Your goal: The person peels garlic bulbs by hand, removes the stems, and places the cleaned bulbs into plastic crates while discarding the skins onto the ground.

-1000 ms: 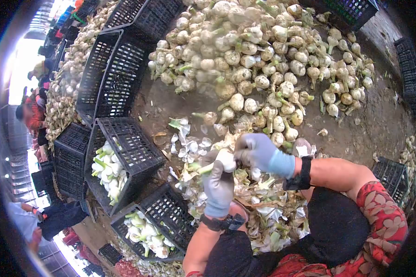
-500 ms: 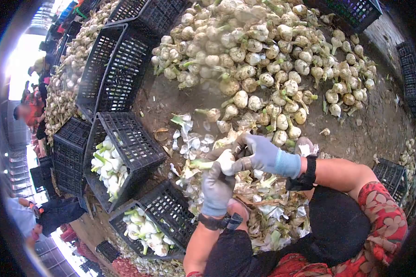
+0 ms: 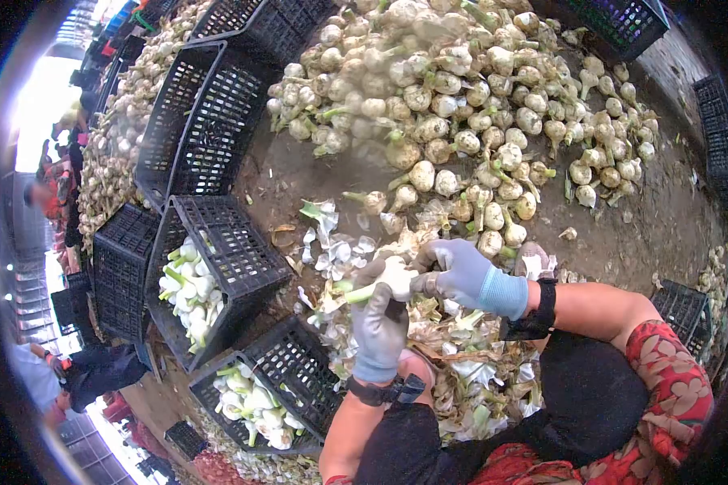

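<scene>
A white garlic bulb [image 3: 397,277] with a green stem pointing left is between my two gloved hands. My left hand [image 3: 380,323] wraps round it from below and the left, with the stem passing over its fingers. At the bulb's right side my right hand [image 3: 458,275] has its fingers pinched together against the skin; whatever thin piece they grip is too small to make out. Beneath both hands lies a heap of peeled garlic skins [image 3: 477,368]. Unpeeled garlic bulbs [image 3: 445,105] are piled on the ground beyond.
Two black crates with peeled garlic, one tilted [image 3: 230,242] and one lower [image 3: 291,372], stand at the left. Empty black crates [image 3: 218,121] are behind them. Another garlic pile [image 3: 121,137] and people [image 3: 52,194] are at the far left. More crates [image 3: 720,129] stand at the right.
The bulb has turned slightly, its stem now tilting lower to the left. My right hand's fingers have shifted a little right, from over the bulb to its side.
</scene>
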### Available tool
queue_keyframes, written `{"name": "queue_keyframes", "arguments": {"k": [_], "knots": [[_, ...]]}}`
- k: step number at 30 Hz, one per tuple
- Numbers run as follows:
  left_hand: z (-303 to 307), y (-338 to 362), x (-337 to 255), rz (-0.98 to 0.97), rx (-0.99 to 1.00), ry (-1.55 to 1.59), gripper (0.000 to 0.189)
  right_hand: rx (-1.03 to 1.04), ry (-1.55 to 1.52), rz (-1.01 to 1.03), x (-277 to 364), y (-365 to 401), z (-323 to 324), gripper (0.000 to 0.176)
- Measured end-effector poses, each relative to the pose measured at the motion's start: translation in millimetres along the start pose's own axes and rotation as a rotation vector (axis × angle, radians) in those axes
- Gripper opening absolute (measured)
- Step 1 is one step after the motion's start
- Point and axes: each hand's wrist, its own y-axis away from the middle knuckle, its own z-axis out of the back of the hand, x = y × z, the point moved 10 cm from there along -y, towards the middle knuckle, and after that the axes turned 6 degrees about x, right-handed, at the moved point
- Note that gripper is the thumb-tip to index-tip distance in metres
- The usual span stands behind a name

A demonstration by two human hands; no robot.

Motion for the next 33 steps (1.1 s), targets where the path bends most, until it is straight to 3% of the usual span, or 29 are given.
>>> {"name": "queue_keyframes", "arguments": {"k": [1,3,4,6,7,9,11,14,15,16,18,19,21,23,25,29,31,33], "knots": [[1,0,0,0.000,0.000,0.000,0.035,0.000,0.000,0.000,-2,0,0,0.030],[6,0,7,0.062,-0.007,0.081,0.033,-0.068,0.163,0.198,12,0,3,0.025],[10,0,10,0.062,-0.007,0.082,0.033,-0.068,0.163,0.197,8,-5,6,0.025],[16,-1,21,0.079,-0.004,0.245,0.031,-0.202,-0.100,-0.084,-28,-17,34,0.018],[13,-1,18,0.081,-0.003,0.244,0.031,-0.204,-0.101,-0.084,-28,-19,40,0.018],[6,0,16,0.125,-0.025,0.329,0.028,-0.296,0.327,-0.028,-15,-16,56,0.015],[7,-2,14,0.116,-0.033,0.357,0.027,-0.218,0.232,0.008,-21,-15,45,0.016],[16,-2,17,0.129,-0.045,0.371,0.027,-0.219,0.481,0.173,12,4,19,0.039],[21,-2,22,0.154,-0.049,0.356,0.027,-0.171,0.507,0.307,22,9,1,0.042],[25,-1,26,0.155,-0.042,0.358,0.027,-0.151,0.515,0.314,23,11,-9,0.040],[51,6,21,0.129,-0.195,-0.244,0.027,-0.105,0.605,0.233,-6,-1,-19,0.033],[51,7,15,0.129,-0.193,-0.244,0.027,-0.106,0.606,0.232,-16,-5,-16,0.033],[58,10,-16,0.053,-0.244,-0.144,0.021,0.210,0.904,-0.136,-74,-9,-25,0.023],[43,22,-87,-0.292,-0.173,-1.046,0.019,0.291,0.948,-0.115,-94,12,-32,0.019],[42,51,-133,-0.411,-0.244,-1.493,0.017,0.373,0.996,-0.082,-99,23,-36,0.015],[197,161,-200,-0.199,-0.962,-0.867,0.028,0.079,1.043,0.082,-73,7,-5,0.016],[248,214,-244,-0.239,-0.992,-1.589,0.043,0.163,1.130,0.036,-68,-5,-7,0.024],[228,224,-253,-0.337,-1.031,-1.724,0.046,0.211,1.171,0.010,-80,-8,-13,0.028]]}}
